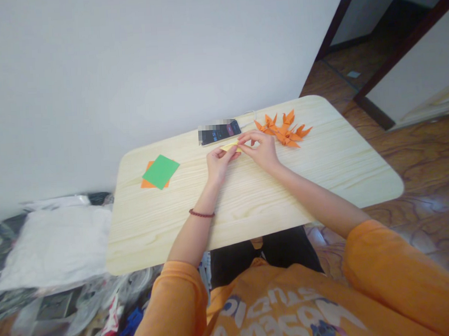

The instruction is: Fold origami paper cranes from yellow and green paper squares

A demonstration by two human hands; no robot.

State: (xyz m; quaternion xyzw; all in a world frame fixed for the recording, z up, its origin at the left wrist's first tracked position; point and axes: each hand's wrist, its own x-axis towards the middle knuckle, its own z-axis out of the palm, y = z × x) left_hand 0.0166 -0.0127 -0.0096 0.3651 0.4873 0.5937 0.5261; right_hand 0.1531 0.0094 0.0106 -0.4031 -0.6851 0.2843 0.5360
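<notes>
- The piece being worked is the small yellow paper [230, 147], held up between both hands nearer the back edge of the bench [256, 201] than the front edge, just in front of the phone [220, 132].
- The left hand [218, 163] has its grip clamped on the paper's left part, thumb over it; the right hand [261, 148] has thumb and forefinger pinched together on its right end.
- The step looks like shaping a fold. To do it well, the left grip should serve as a steady anchor while the right fingertips line up the edges before pressing.
- A light, even pinch run along the crease would likely sharpen it; a hard tug could tear or skew so small a piece.
- Bracing the paper on the bench would probably give a crisper line than creasing in the air.
- Count: one yellow paper, one phone and one white cable [249, 121] by the back edge.
- Toward the left end lie one green sheet [161, 172] and, under it, at least one orange sheet [146, 183].
- Toward the back right corner, orange paper figures [284, 132] overlap: perhaps four, though the exact number cannot be told.
</notes>
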